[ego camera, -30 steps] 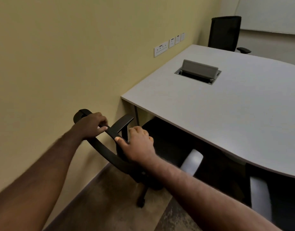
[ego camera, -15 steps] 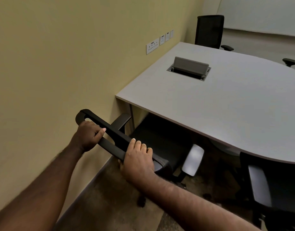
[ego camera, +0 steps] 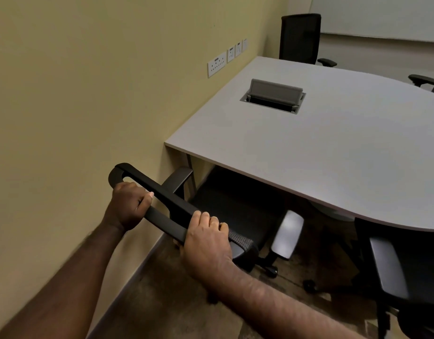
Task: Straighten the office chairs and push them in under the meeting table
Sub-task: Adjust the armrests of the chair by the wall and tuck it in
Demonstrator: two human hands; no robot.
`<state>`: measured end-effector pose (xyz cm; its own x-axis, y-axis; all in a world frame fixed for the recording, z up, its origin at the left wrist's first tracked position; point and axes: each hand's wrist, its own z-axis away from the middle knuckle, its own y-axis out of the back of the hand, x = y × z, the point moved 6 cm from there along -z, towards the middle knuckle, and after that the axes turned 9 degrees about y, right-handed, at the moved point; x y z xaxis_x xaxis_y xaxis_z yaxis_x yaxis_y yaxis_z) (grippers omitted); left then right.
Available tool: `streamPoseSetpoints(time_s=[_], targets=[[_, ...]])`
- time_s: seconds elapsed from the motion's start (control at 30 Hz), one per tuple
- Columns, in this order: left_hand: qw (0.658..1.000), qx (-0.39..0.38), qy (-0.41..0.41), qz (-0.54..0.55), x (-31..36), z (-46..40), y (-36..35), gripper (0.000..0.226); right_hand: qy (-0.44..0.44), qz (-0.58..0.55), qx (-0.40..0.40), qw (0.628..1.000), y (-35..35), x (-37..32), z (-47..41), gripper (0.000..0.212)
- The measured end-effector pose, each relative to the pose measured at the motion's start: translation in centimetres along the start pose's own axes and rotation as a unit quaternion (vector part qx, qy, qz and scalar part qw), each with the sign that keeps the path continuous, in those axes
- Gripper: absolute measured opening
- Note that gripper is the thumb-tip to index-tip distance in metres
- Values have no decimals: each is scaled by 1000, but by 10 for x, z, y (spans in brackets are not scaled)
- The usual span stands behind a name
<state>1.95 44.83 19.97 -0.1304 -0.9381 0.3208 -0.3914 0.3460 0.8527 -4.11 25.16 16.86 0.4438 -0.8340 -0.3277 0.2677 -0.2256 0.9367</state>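
I count four office chairs: the one (ego camera: pixel 235 211) under my two hands, a second (ego camera: pixel 402 270) near on the right, a third (ego camera: pixel 299 37) at the far end of the bench, and a fourth (ego camera: pixel 426 81) showing only an armrest at the far right edge. There is one bench (ego camera: pixel 333 148), with one cable box (ego camera: pixel 273 95) set into its top. On the left wall I count four socket plates (ego camera: pixel 217 64). My hands make two: left (ego camera: pixel 129 206), right (ego camera: pixel 206 241).
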Motion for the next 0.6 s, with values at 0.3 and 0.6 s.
streamPoseSetpoints(time_s=[0.3, 0.6], targets=[[1000, 0, 12, -26, 27, 11, -20, 39, 0, 19, 50, 999, 16, 42, 15, 62], [999, -21, 37, -33, 88, 48, -37, 37, 28, 80, 63, 994, 40, 103, 53, 79]])
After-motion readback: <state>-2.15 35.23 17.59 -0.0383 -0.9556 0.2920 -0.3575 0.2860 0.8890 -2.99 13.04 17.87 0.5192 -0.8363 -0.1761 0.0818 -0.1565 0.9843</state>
